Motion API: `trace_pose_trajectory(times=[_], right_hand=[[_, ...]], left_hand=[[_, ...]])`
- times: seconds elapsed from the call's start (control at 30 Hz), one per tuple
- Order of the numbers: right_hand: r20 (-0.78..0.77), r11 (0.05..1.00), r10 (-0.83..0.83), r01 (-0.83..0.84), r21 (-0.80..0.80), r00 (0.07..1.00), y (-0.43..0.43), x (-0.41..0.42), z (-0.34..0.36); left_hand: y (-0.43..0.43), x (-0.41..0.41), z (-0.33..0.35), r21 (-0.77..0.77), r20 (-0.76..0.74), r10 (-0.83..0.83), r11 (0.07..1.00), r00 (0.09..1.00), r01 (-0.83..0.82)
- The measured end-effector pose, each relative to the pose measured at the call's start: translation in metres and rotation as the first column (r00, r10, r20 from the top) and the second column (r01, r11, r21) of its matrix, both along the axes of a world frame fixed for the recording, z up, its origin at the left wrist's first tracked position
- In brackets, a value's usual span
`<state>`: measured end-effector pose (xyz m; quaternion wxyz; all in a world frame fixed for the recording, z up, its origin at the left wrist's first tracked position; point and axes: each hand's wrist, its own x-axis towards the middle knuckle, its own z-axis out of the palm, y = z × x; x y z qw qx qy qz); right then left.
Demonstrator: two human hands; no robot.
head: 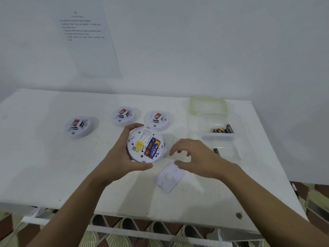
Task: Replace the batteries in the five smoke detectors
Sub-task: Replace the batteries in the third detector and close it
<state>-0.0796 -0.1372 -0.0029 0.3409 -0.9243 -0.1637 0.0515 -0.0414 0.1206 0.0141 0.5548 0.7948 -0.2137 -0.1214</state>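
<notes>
Far to the left of the open smoke detector (145, 144) that I hold, a smoke detector (78, 126) sits dome up on the white bench (44, 157). A second smoke detector (123, 116) sits behind and just left of the open one, and a printed sheet (89, 41) hangs on the wall well above both. My left hand (122, 154) grips the open detector by its rim, fingers curled over the far edge and thumb under the near edge, its back turned up towards me. Two batteries (152, 146) lie side by side in its compartment, beside a yellow sticker (138, 144). Just behind its right edge sits a third smoke detector (157, 120). In front and to the right, the white cover plate (170, 177) lies flat on the bench. My right hand (192, 157) hovers over the plate's far corner, fingers loosely curled and holding nothing; I cannot tell whether the thumb touches it. Further right, a clear box (222, 130) holds several batteries, a green lid (208, 105) lies behind it, and a loose green battery (216, 151) lies in front.
</notes>
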Motion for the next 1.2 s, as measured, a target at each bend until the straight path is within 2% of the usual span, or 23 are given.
trace_pose_trajectory(times=[0.07,0.17,0.3,0.5,0.73,1.0,1.2], right_hand=[[0.013,0.974,-0.123,0.118,0.195,0.992,0.000,-0.002,0.006],[0.014,0.880,-0.239,0.211,0.426,0.971,0.003,-0.005,0.019],[0.017,0.806,-0.305,0.249,0.537,0.952,0.002,-0.005,0.028],[0.078,0.770,-0.409,0.298,0.564,0.909,-0.011,-0.004,0.031],[0.044,0.709,-0.514,0.396,0.583,0.857,-0.030,0.000,0.031],[-0.012,0.752,-0.481,0.419,0.509,0.877,-0.060,0.005,0.024],[-0.018,0.827,-0.411,0.381,0.414,0.912,-0.083,0.003,0.026]], left_hand=[[-0.004,0.000,0.002,-0.003,-0.005,-0.009,1.000,1.000,0.009],[-0.012,0.002,0.006,0.001,0.001,-0.022,1.000,1.000,0.022],[-0.031,0.005,0.013,-0.028,0.013,-0.041,0.999,0.999,0.041],[-0.063,0.011,0.023,-0.081,0.037,-0.077,0.994,0.996,0.080],[-0.102,0.015,0.026,-0.092,0.058,-0.094,0.991,0.994,0.099],[-0.134,0.016,0.025,-0.056,0.017,-0.113,0.992,0.993,0.114],[-0.144,0.026,0.024,0.038,-0.021,-0.182,0.983,0.983,0.182]])
